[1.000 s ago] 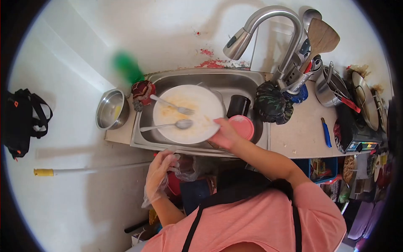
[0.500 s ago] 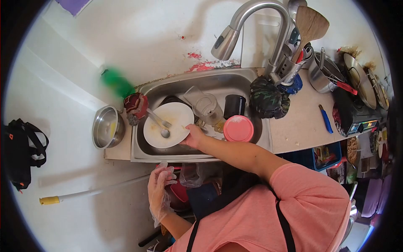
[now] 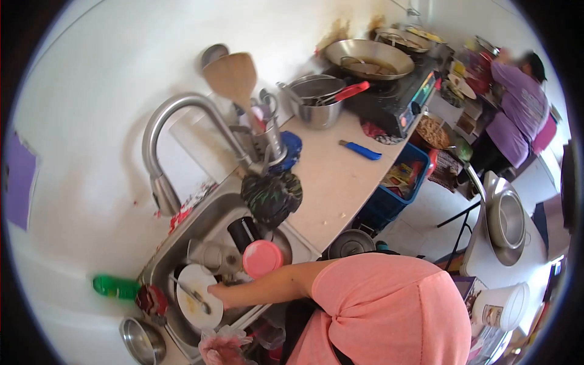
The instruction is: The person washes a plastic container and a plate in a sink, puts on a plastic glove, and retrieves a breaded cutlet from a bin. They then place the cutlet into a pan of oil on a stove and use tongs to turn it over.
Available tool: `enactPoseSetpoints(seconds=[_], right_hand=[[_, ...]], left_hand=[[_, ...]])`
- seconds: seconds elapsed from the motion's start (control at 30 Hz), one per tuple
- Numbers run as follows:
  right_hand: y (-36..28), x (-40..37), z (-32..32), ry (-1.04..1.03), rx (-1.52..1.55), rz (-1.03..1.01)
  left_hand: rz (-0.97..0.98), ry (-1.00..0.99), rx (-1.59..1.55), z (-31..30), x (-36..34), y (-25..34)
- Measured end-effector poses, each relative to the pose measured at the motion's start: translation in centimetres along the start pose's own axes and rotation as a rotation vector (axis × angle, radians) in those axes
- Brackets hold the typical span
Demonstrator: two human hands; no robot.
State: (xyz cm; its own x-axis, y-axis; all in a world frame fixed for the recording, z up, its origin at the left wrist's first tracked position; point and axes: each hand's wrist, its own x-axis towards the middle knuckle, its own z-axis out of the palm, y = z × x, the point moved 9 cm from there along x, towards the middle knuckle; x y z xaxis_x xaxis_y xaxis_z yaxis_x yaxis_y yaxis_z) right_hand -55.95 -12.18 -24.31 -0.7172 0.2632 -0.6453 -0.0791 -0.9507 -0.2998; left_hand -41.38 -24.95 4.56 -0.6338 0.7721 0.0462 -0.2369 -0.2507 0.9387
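My right hand (image 3: pixel 217 295) reaches into the steel sink (image 3: pixel 163 258) and grips the right rim of a white plate (image 3: pixel 190 311). A spoon (image 3: pixel 204 306) and a fork lie on the plate, which has yellowish smears on it. My left hand (image 3: pixel 224 348), in a clear plastic glove, is low at the sink's front edge, just below the plate; its fingers are blurred by the crumpled plastic. Beside the plate in the sink are a clear glass (image 3: pixel 211 256), a black ribbed container (image 3: pixel 243 234) and a pink round lid (image 3: pixel 263 259).
A steel bowl (image 3: pixel 143 342) and green bottle (image 3: pixel 115 286) stand left of the sink. The faucet (image 3: pixel 182 103) arches over it. A blue-handled knife (image 3: pixel 361 150) lies on the counter, near a pot (image 3: pixel 322 114) and stove (image 3: pixel 395 103). Another person (image 3: pixel 517 109) in purple stands at the far right.
My view has swung right, bringing the stove and another person into sight. My right hand still holds the plate. My gloved left hand is now closer to the sink's edge and the plate.
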Motion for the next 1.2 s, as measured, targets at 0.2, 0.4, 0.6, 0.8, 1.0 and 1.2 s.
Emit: enactPoseSetpoints(seconds=[0.2, 0.4, 0.6, 0.8, 1.0, 1.2], right_hand=[[-4.3, -12.6, 0.2, -0.021, -0.295, 0.126], [-12.0, -29.9, -2.6, -0.692, -0.445, -0.011], [-23.7, -44.5, -10.5, -0.389, -0.744, -0.752], [-27.3, -54.1, -16.3, 0.127, -1.086, -1.155], [-31.4, -60.6, -23.6, 0.476, -1.065, -1.387], [-34.9, -63.9, -31.3, 0.492, -0.723, -1.408]], left_hand=[[-0.011, -0.227, -0.058, 4.6, 2.9, -0.7], [0.058, -0.607, -0.086, 11.0, 4.8, -1.9], [-0.162, -0.905, 0.153, 21.2, 6.2, -7.3], [-0.204, -0.865, -0.006, 35.4, 3.7, -8.8], [-0.413, -1.104, -0.113, 44.2, 0.6, -12.1], [-0.604, -1.42, -0.157, 49.6, -2.2, -14.1]])
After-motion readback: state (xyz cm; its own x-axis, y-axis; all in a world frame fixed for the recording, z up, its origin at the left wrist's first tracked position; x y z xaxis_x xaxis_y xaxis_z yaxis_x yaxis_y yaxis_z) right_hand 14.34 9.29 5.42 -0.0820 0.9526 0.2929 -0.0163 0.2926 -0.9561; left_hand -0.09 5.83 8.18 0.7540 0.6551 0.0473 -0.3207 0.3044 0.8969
